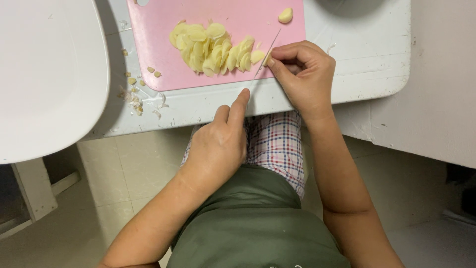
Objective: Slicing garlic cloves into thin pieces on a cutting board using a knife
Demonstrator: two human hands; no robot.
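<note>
My left hand (220,144) grips a knife handle, index finger stretched along the thin blade (267,52). The blade's edge rests on the pink cutting board (158,30). My right hand (302,74) pinches a small garlic piece (267,58) against the board right beside the blade. A pile of pale yellow garlic slices (208,47) lies on the board to the left of the blade. One whole peeled clove (285,15) sits near the board's top right corner.
The board lies on a small white table (367,59). Garlic skins and cut ends (134,92) are scattered on the table left of the board. A large white curved surface (44,74) fills the left. My lap in checked cloth and a green garment is below the table.
</note>
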